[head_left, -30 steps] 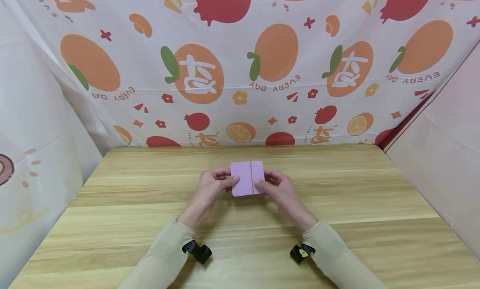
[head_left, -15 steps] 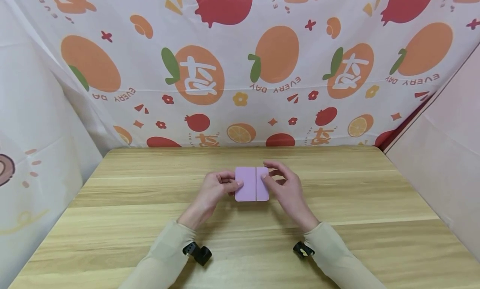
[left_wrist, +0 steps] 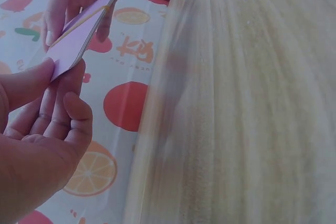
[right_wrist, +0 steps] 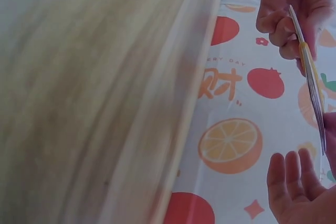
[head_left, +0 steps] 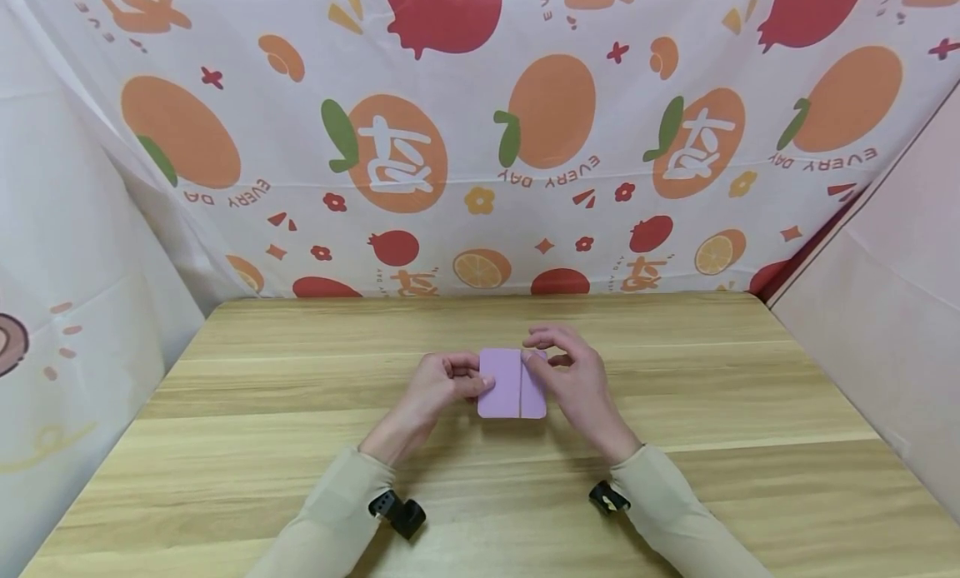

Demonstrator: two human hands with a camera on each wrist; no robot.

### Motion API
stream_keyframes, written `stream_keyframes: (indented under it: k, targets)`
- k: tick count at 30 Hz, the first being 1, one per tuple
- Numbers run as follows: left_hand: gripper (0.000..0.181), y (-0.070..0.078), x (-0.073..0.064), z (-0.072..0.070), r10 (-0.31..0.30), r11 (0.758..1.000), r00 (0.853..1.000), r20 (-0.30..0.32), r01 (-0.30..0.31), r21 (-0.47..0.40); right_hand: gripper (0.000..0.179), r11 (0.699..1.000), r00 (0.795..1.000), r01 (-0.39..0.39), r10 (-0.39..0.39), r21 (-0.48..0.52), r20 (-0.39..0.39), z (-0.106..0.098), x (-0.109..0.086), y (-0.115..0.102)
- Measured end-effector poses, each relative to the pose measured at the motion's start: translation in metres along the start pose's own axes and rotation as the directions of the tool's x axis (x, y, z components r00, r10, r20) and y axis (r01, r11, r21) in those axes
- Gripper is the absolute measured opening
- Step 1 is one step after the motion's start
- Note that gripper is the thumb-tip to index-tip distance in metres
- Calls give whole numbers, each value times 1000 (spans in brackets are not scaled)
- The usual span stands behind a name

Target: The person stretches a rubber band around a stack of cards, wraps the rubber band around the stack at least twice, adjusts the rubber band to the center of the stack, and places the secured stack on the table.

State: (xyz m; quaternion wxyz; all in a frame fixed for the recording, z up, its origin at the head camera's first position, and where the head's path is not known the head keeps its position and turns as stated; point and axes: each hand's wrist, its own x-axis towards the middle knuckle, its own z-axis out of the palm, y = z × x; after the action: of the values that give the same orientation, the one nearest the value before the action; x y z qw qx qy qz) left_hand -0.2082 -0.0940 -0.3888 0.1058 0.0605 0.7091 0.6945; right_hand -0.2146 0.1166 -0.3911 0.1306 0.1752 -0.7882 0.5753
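A thin square purple stack (head_left: 500, 395) with rounded corners is held up in front of me; I cannot tell whether it is a notebook or loose cards. Several layers show along its edge in the right wrist view. A yellowish rubber band (right_wrist: 303, 53) runs round it, right of its middle in the head view. My left hand (head_left: 442, 386) pinches the stack's left side, thumb (left_wrist: 44, 74) in front and fingers behind. At the upper right, my right hand (head_left: 577, 382) lays its thumb on the front by the band. Its other fingers (right_wrist: 294, 177) are spread, apart from the stack.
Beneath the hands lies a wood-grain table (head_left: 300, 378). A white cloth (head_left: 465, 228) with fruit prints hangs behind its far edge, and pale cloth walls stand at both sides. Black straps with small devices (head_left: 405, 515) sit at the wrists.
The stack has moved down and to the right in the head view, and sits straighter. My right hand's fingers have lifted off its edge, and the thumb has shifted up to the band.
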Motion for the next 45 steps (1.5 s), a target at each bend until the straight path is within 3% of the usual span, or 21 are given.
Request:
stream_keyframes:
  k: [10,27,32,38,45]
  targets:
    - [16,-4,0,0,34,999,998,47,-34,14,11,993,990,-101,94,68,104,-4,1,3]
    - [14,-7,0,4,71,994,995,76,-77,79,20,974,973,-203,189,101,130,-4,1,6]
    - [11,-7,1,6,76,992,992,97,-85,88,18,966,964,-238,223,99,147,-4,1,-3]
    - [13,-10,3,7,57,997,996,62,-59,39,26,961,963,-250,234,120,130,-3,2,7]
    - [17,-4,6,-2,-13,1000,999,-30,12,-23,35,938,955,-290,271,191,117,-2,3,9]
